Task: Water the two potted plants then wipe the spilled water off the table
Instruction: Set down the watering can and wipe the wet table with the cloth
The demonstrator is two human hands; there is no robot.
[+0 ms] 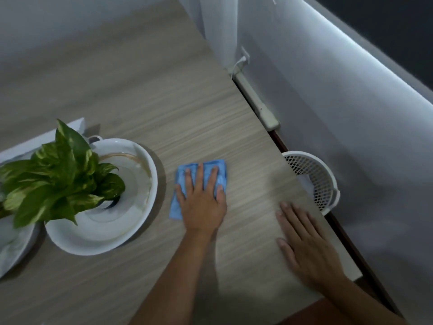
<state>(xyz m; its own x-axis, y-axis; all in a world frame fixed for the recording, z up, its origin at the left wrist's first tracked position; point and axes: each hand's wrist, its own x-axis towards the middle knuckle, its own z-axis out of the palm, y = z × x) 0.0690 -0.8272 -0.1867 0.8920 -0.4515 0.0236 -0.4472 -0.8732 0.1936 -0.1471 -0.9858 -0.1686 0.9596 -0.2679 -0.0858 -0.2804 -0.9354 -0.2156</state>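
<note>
My left hand (201, 200) lies flat, fingers spread, pressing a folded blue cloth (210, 166) onto the wooden table (164, 109), just right of the plants. My right hand (304, 242) rests palm down and holds nothing, near the table's right edge. A leafy green potted plant (58, 179) stands in a wide white dish (100, 233) at the left; its pot is mostly hidden by the leaves. A second white dish (11, 245) shows at the far left edge, cut off by the frame. I cannot make out any spilled water on the table.
A white tray or box (42, 134) lies behind the plant. Past the table's right edge, a white mesh basket (321, 177) stands on the floor. A sheer white curtain (218, 31) hangs at the far end, against a grey wall.
</note>
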